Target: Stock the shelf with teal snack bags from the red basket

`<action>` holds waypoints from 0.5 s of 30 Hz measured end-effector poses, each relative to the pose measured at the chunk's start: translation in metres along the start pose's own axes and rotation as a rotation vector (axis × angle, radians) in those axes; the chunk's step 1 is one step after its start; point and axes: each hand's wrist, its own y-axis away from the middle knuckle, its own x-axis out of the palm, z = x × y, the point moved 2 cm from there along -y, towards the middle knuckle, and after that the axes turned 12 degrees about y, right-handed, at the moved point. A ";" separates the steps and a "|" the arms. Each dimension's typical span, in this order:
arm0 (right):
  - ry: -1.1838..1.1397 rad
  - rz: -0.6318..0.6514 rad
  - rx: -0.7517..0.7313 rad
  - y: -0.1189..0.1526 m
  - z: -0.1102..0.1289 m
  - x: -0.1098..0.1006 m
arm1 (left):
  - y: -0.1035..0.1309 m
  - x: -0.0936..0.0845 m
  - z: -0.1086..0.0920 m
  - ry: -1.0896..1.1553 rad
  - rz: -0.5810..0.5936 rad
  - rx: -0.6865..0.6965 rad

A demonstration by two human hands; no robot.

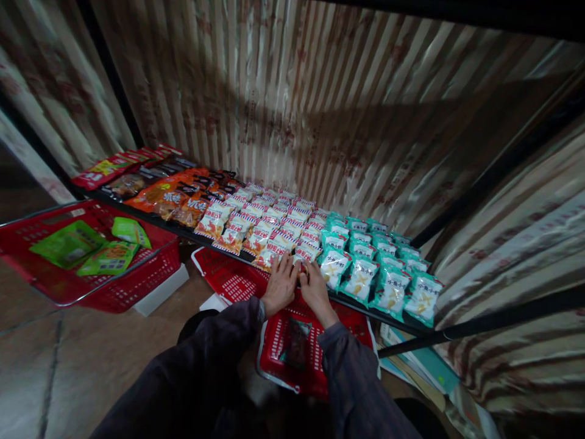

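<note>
My left hand reaches to the front edge of the shelf, its fingers bent over a small red-and-white snack bag. Close beside it, my right hand has its fingers on the same bag, which they partly hide. Rows of matching white, red and orange snack bags lie behind and left of my hands. Just right of my right hand stand rows of teal-and-white snack bags. Under my forearms is a red basket with a dark packet in it.
Larger orange bags and red bags lie at the shelf's left end. A red basket with green packets stands at left on the tiled floor. Black posts frame the shelf; pleated curtain hangs behind.
</note>
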 end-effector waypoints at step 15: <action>-0.024 -0.034 -0.069 0.001 0.000 0.002 | -0.008 0.004 0.010 0.028 -0.066 0.043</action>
